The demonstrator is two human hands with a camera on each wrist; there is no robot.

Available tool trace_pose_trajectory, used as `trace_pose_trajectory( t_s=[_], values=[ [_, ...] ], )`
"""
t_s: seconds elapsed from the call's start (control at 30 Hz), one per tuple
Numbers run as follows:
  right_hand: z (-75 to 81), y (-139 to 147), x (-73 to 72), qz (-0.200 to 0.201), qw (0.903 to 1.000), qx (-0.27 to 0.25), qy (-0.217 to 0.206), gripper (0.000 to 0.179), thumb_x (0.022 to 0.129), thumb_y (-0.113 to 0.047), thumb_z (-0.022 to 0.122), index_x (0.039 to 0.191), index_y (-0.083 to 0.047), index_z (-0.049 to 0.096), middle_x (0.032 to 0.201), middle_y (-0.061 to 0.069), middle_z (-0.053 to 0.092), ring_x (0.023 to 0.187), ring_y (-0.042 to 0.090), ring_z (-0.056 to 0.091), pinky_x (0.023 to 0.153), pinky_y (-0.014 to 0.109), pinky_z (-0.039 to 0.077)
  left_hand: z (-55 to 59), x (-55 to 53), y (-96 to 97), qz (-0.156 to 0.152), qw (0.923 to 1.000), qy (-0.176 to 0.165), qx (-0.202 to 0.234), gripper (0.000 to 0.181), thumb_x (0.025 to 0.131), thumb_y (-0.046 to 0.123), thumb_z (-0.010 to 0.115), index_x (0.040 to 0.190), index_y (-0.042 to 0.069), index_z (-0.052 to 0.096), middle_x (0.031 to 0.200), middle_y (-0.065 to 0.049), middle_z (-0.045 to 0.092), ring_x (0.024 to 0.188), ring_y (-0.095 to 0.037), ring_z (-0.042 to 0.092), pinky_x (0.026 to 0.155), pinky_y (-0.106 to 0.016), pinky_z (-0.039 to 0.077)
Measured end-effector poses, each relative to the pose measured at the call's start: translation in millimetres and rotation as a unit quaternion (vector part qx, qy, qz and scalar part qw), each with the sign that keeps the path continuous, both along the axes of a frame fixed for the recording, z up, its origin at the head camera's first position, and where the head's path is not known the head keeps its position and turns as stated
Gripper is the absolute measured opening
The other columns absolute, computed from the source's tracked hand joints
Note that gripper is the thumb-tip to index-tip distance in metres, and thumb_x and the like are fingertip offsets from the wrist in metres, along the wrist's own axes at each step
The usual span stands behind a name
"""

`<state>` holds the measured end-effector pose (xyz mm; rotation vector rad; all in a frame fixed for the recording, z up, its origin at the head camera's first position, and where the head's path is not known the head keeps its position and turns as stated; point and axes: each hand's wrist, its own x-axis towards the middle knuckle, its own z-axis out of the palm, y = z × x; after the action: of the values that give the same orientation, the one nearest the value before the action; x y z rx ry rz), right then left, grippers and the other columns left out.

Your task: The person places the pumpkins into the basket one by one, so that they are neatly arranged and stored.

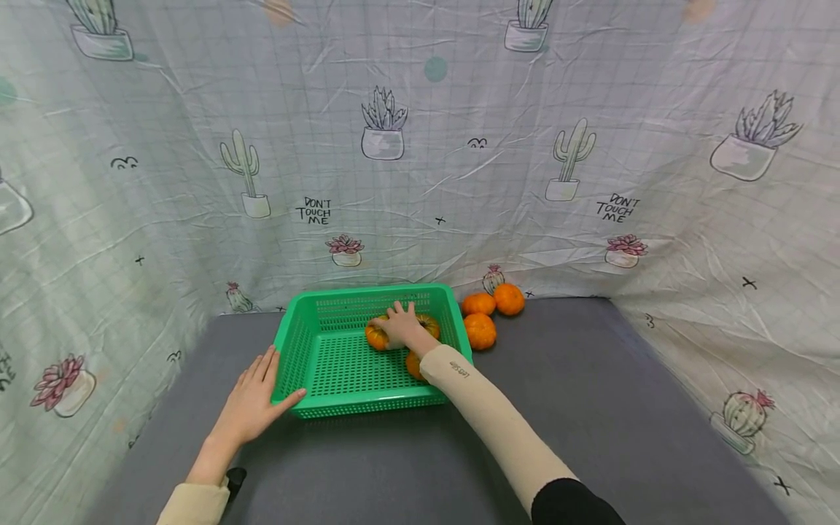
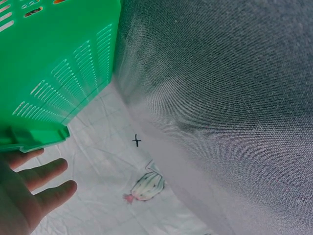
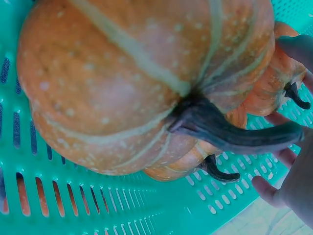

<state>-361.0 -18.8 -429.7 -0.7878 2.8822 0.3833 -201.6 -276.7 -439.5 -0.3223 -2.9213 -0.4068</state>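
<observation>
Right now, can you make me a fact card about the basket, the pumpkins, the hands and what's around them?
Basket: green basket, full of little holes
Inside it: three striped pumpkins, with a bare patch on the left
Outside it: three round orange fruits, just right of the basket
Left hand: left hand at the basket's left side, fingers straight
Right hand: right hand inside the basket, fingers spread, by the leftmost pumpkin
Table: dark gray table
Background: pale sheet printed with potted cactuses and "DON'T TOUCH ME"
</observation>
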Motion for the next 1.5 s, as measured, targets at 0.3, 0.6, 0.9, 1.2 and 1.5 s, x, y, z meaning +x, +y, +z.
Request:
trace_pose_trajectory(
  t_s=[0.3, 0.6, 0.9, 1.2, 1.5],
  values=[
    [2.1, 2, -0.3, -0.002, 0.9999, -0.007, -0.010, 0.059, 0.087, -0.047, 0.048, 0.139, -0.044, 0.020, 0.144, 0.003, 0.027, 0.133, 0.027, 0.018, 0.106, 0.056, 0.018, 1.1, 0.9, 0.2, 0.000, 1.0000, 0.004, 0.003, 0.093, 0.083, 0.057, 0.048, 0.142, -0.004, 0.013, 0.147, -0.024, 0.015, 0.130, -0.046, 0.019, 0.102, -0.062, 0.018],
    [15.9, 4, 7.7, 0.022, 0.9995, -0.020, 0.000, 0.056, 0.087, -0.045, 0.051, 0.137, -0.044, 0.027, 0.139, 0.001, 0.032, 0.129, 0.027, 0.024, 0.103, 0.054, 0.023, -1.7, 2.3, 0.5, -0.002, 1.0000, 0.005, 0.008, 0.093, 0.082, 0.057, 0.049, 0.142, -0.004, 0.013, 0.147, -0.024, 0.015, 0.131, -0.046, 0.019, 0.101, -0.062, 0.018],
    [56.0, 16, 20.1, 0.070, 0.9943, -0.072, 0.035, 0.048, 0.086, -0.041, 0.055, 0.131, -0.039, 0.040, 0.135, -0.001, 0.038, 0.117, 0.024, 0.031, 0.098, 0.054, 0.027, -2.9, 0.9, -1.3, -0.003, 1.0000, -0.007, 0.003, 0.093, 0.082, 0.058, 0.048, 0.142, -0.003, 0.011, 0.147, -0.023, 0.013, 0.131, -0.046, 0.017, 0.102, -0.062, 0.017],
    [93.8, 35, 35.1, 0.113, 0.9874, -0.084, 0.072, 0.050, 0.086, -0.043, 0.054, 0.133, -0.039, 0.038, 0.136, -0.001, 0.037, 0.118, 0.026, 0.031, 0.095, 0.054, 0.028, -5.5, -0.7, -1.8, -0.002, 1.0000, -0.003, -0.003, 0.093, 0.083, 0.058, 0.047, 0.142, -0.003, 0.010, 0.147, -0.024, 0.013, 0.131, -0.046, 0.018, 0.102, -0.061, 0.017],
    [120.2, 61, 53.0, 0.153, 0.9764, -0.111, 0.104, 0.047, 0.087, -0.040, 0.053, 0.132, -0.037, 0.040, 0.136, -0.002, 0.038, 0.114, 0.023, 0.033, 0.096, 0.056, 0.028, -5.3, -1.4, -1.5, -0.003, 1.0000, -0.004, -0.003, 0.093, 0.083, 0.058, 0.047, 0.143, -0.002, 0.008, 0.147, -0.024, 0.013, 0.131, -0.046, 0.017, 0.102, -0.062, 0.017]
  ],
)
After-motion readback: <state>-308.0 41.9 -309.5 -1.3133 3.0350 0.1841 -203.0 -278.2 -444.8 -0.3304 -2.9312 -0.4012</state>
